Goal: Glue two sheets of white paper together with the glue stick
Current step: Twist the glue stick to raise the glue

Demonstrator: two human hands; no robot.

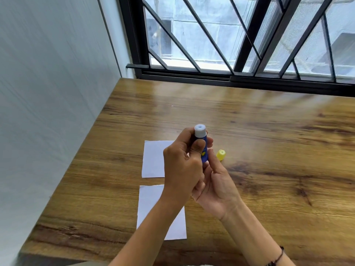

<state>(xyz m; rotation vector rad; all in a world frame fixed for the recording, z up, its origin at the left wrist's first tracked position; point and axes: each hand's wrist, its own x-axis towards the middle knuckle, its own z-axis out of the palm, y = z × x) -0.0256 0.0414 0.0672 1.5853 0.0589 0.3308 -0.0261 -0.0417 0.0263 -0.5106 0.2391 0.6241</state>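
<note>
So nearest the camera there's a cord bracelet [278, 255] on the right wrist, down at the bottom right. Just past the forearms, the near sheet of paper [148, 204] lies flat on the wooden table [269, 150], partly covered by the left arm. A bit farther on, with a strip of bare wood between them, sits the far sheet of paper [153, 159], its right part hidden behind the left hand.

Both hands are up over the papers holding the glue stick [202, 146]. The left hand [182, 169] is curled round the blue tube, thumb pressed across its front. The right hand [217, 181] is palm up and half open, fingers pinching the bottom end of the tube. The stick stands roughly upright, with its uncapped white top pointing up and away.

The yellow cap [221, 154] lies on the table just right of the hands, apart from the papers.

At the far edge there's a window with black bars [192, 45], and a white wall [48, 93] along the left.
</note>
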